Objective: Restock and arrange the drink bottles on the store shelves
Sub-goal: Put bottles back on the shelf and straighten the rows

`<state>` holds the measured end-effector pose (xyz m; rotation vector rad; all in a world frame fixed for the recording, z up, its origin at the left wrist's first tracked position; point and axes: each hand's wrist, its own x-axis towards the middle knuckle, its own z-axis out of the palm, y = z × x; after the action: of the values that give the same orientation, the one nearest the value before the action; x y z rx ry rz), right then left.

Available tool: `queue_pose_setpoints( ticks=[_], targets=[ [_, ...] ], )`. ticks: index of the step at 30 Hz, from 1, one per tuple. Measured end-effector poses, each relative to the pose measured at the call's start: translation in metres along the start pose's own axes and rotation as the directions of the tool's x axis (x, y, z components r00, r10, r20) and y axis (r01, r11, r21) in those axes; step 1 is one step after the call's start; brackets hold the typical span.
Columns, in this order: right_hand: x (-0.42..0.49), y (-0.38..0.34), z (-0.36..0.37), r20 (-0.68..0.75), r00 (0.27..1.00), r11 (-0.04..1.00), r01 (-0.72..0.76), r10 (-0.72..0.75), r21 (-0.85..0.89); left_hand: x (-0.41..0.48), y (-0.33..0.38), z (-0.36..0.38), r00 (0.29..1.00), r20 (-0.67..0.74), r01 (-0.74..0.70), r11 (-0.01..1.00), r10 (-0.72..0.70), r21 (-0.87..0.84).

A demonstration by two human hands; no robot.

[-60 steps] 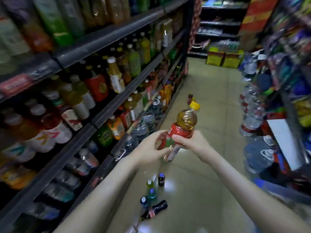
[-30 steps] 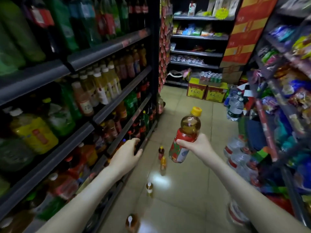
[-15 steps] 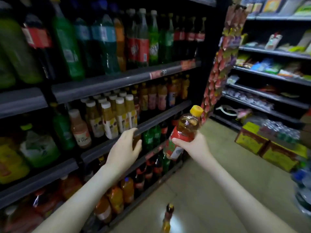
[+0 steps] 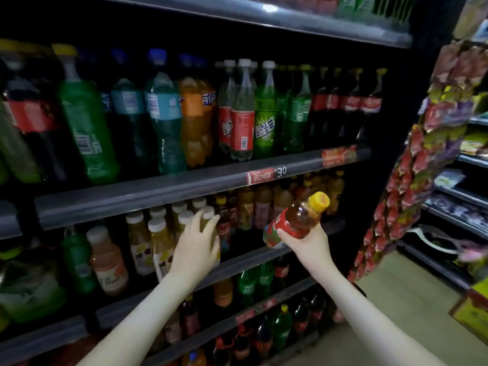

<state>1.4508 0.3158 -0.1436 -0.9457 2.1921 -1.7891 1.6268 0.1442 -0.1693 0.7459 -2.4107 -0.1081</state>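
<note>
While a person stands facing a dim store shelving unit, their right hand (image 4: 309, 240) grips an amber tea bottle (image 4: 299, 216) around its red label. The fingers (image 4: 284, 235) curl under the lower body. The bottle is held in the air in front of the middle shelf (image 4: 264, 256), tilted so that its yellow cap (image 4: 319, 202) points up and to the right.

The left hand (image 4: 196, 247) reaches toward a cluster of white-capped juice bottles (image 4: 158, 239) on that same shelf. Its fingers are straight, spread and released, holding nothing. The fingertips overlap one of these bottles, but I cannot tell whether they touch it.

To the right of the white-capped cluster, darker tea and juice bottles (image 4: 261, 204) stand in rows on the same shelf, behind the held bottle. On the shelf above stand large soda bottles (image 4: 243, 114), green, orange, teal and dark cola, upright and close together. A red price tag (image 4: 266, 175) sits on that shelf's front rail. Lower shelves hold more small bottles (image 4: 248, 283). Strips of snack packets (image 4: 422, 167) hang at the unit's right end, beside a pale floor (image 4: 396, 313).
</note>
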Motion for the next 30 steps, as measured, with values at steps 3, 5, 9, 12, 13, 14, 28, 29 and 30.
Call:
queue_pose_setpoints(
  ticks=[3,5,9,12,13,14,28,29,30],
  targets=[
    [0.03,0.039,0.005,0.093,0.995,0.999,-0.039,0.039,0.0,0.006,0.003,0.04,0.996,0.056,0.063,0.993,-0.069,0.101],
    [0.052,0.064,0.012,0.155,0.986,0.997,-0.07,0.068,0.009,0.012,0.007,0.066,0.988,0.095,0.099,0.978,-0.118,0.185],
    [0.096,0.095,0.036,0.295,0.951,0.994,-0.101,0.087,0.033,0.024,0.027,0.099,0.943,0.181,0.212,0.924,-0.279,0.319],
    [0.124,0.106,0.063,0.366,0.928,0.992,-0.101,0.068,0.072,0.027,0.029,0.113,0.926,0.163,0.272,0.901,-0.34,0.338],
    [0.132,0.11,0.072,0.395,0.917,0.993,-0.097,0.062,0.07,0.027,0.029,0.117,0.926,0.147,0.275,0.886,-0.349,0.374],
    [0.138,0.115,0.082,0.426,0.902,0.993,-0.098,0.063,0.06,0.027,0.03,0.119,0.917,0.157,0.275,0.868,-0.366,0.414],
    [0.173,0.141,0.153,0.653,0.753,0.996,-0.049,0.083,-0.07,0.034,0.042,0.143,0.903,0.065,0.349,0.815,-0.424,0.463],
    [0.175,0.141,0.152,0.669,0.737,0.996,-0.055,0.09,-0.073,0.035,0.045,0.142,0.906,0.058,0.349,0.816,-0.42,0.46],
    [0.175,0.141,0.15,0.682,0.725,0.995,-0.055,0.094,-0.078,0.038,0.047,0.14,0.911,0.05,0.346,0.825,-0.409,0.447]
  ],
)
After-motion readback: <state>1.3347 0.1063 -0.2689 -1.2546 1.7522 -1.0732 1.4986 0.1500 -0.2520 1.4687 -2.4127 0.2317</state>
